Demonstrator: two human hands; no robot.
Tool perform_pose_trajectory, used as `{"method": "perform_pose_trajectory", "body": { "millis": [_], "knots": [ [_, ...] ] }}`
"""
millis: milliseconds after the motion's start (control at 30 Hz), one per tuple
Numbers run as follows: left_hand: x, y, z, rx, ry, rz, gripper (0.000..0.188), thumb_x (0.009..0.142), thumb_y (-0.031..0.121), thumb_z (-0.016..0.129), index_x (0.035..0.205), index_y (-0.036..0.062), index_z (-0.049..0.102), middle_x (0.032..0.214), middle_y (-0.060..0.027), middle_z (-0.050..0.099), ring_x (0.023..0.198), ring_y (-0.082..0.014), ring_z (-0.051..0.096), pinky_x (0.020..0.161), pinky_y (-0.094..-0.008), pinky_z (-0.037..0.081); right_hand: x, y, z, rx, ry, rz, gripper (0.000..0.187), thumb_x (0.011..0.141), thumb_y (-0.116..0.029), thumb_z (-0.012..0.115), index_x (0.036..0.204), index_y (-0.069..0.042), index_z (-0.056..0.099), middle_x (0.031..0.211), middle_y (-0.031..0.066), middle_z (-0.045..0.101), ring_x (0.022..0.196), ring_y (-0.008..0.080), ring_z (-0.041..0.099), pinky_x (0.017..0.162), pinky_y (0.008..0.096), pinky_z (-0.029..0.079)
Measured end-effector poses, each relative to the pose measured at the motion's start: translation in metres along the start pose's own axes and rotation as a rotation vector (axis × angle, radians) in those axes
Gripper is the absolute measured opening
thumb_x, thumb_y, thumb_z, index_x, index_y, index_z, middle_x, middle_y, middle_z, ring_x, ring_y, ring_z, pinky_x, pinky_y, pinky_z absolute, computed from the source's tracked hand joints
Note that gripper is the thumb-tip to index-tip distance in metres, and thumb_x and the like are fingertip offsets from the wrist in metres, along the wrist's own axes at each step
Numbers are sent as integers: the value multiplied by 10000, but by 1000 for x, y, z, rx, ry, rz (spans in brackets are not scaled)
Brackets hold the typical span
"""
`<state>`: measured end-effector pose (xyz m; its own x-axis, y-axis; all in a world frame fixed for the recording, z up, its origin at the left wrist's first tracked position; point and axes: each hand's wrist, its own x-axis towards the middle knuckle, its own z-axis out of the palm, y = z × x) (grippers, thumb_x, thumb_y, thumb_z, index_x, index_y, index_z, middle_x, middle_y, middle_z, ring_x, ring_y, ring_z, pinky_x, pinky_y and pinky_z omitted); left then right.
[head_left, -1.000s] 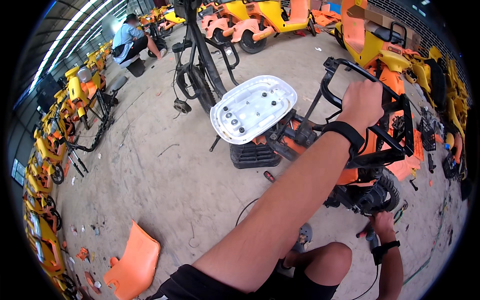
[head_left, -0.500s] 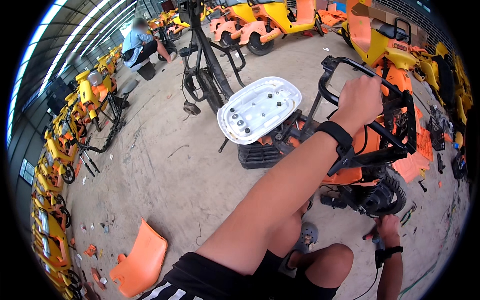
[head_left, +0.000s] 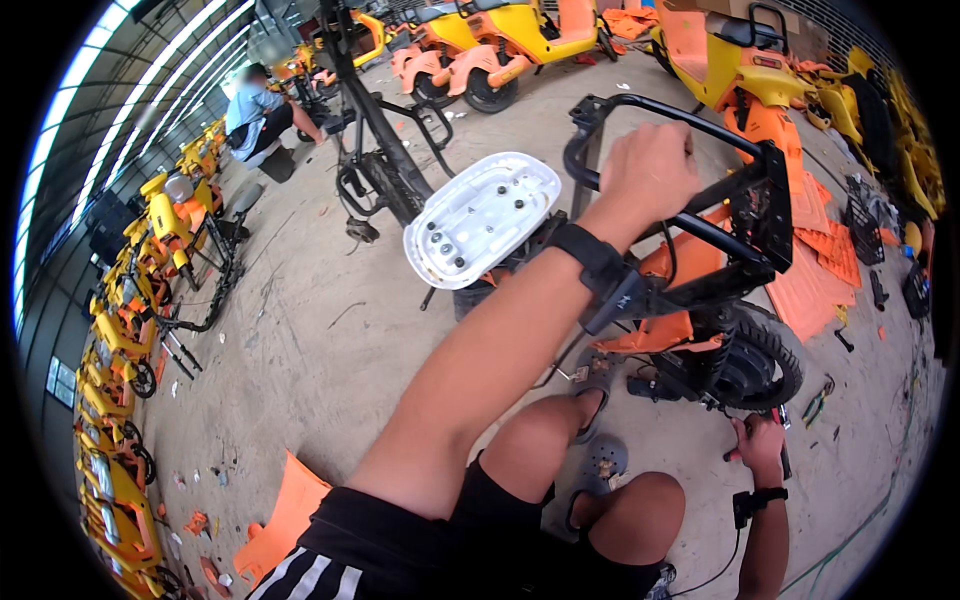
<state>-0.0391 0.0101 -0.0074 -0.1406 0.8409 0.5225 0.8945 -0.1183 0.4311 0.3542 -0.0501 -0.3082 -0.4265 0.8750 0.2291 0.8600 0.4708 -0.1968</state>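
A partly stripped scooter with a black frame and orange panels stands before me. My left hand is closed around the black tubular rear rack; my wrist hides part of it. Low on the right, my right hand grips a red-and-black tool just below the hub of the rear wheel. Most of the tool is covered by my fingers, so its exact kind is unclear. A white oval tray with several dark fasteners in it rests on the scooter's frame, left of my left forearm.
Pliers lie on the floor right of the wheel. Orange panels are piled behind it, and another orange panel lies at the lower left. Yellow scooters line the left wall. A seated person is far back.
The view has shifted, so the scooter and tray appear further left, with more of my knees showing. My left hand keeps its hold on the rack; my right hand stays by the wheel hub.
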Motion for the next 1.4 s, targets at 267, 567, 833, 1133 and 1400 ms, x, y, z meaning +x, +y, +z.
{"method": "perform_pose_trajectory", "body": {
  "millis": [267,567,833,1133,1400],
  "knots": [
    [7,-30,9,-29,20,154,257,877,249,663,977,12,665,699,-42,657,624,-108,596,552,-266,461,-19,15,95,333,231,473,465,956,-329,506,632,-10,601,601,241,561,589,423,590,555,489,435],
    [3,-23,6,-160,-9,29,247,894,220,661,974,-13,648,693,-29,638,574,-55,553,489,-226,413,-9,-35,185,959,514,889,501,972,-254,422,581,45,515,512,143,517,489,274,478,536,412,380],
    [10,-13,8,-42,-85,-34,213,852,187,662,914,-17,659,657,-52,645,570,-87,570,527,-262,432,-10,-26,207,1219,402,987,482,960,-283,431,538,-53,457,483,41,442,444,152,394,463,325,296],
    [11,-16,10,129,-55,-67,239,808,257,635,930,65,708,768,-104,701,766,-248,679,752,-353,511,-65,-45,173,785,-103,811,619,928,-500,543,593,18,604,480,59,508,503,190,525,554,347,431],
    [6,-12,7,134,-24,-44,246,811,273,613,949,94,711,876,-124,712,903,-326,669,821,-422,514,-96,-53,97,756,-134,527,399,923,-400,627,852,-17,711,605,102,589,553,197,566,547,331,460]
  ]
}}
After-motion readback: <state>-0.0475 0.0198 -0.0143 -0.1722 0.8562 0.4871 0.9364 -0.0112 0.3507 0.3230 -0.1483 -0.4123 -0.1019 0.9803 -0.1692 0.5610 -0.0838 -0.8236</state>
